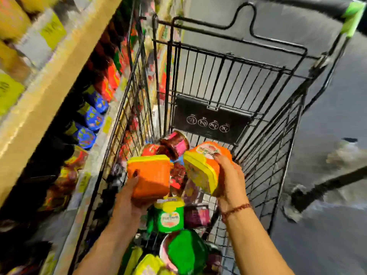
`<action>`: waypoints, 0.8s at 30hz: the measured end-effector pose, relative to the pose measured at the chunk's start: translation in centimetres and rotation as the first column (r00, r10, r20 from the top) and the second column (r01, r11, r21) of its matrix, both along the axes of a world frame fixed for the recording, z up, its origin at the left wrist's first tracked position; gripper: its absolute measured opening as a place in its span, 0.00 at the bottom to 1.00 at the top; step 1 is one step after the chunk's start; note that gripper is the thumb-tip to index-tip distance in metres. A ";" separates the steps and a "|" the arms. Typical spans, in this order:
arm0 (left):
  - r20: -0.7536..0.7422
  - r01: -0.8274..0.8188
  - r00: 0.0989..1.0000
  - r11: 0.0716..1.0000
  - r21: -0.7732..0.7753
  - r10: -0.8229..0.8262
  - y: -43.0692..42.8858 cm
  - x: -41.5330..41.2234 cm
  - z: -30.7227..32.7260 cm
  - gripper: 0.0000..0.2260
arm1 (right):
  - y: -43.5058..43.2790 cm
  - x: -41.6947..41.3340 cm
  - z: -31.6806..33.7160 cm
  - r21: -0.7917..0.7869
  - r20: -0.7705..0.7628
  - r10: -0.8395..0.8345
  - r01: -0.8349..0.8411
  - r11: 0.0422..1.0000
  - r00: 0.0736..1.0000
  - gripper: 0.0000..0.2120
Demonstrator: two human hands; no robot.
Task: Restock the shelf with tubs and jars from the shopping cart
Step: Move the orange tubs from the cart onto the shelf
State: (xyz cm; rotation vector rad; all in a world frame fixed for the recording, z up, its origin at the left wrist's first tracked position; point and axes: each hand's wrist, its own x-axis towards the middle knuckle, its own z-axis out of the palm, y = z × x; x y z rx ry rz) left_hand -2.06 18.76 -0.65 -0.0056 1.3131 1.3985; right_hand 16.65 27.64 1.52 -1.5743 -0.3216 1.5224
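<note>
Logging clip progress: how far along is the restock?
Done: shelf holds rows of containers; which came from the cart, cannot tell. In hand: left hand grips one orange tub, right hand grips a second orange tub, above the cart. Left: green tub, red jars, yellow-lidded tubs in the cart.

Dim, motion-blurred, wide-angle edge warping.

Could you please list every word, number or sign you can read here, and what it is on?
No text is legible.
Cart flap: four round warning symbols, captions too small.
Right orange tub, green tub: label print blurred.
Yellow shelf tags: blurred.
</note>
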 end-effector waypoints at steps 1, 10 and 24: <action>0.016 -0.005 1.000 1.000 0.018 0.005 -0.2 0.0 0.5 0.10 | -0.9 0.1 0.9 0.006 -0.039 0.012 -0.011 1.000 0.999 0.37; 0.102 0.038 0.993 0.981 0.189 -0.058 -2.1 1.2 8.3 0.11 | -6.8 1.7 9.0 0.024 -0.319 0.118 -0.116 0.993 0.940 0.25; -0.046 -0.194 0.975 0.931 0.309 0.218 -11.8 7.4 13.9 0.22 | -10.5 5.8 12.8 0.119 -0.472 0.478 -0.484 0.867 0.741 0.23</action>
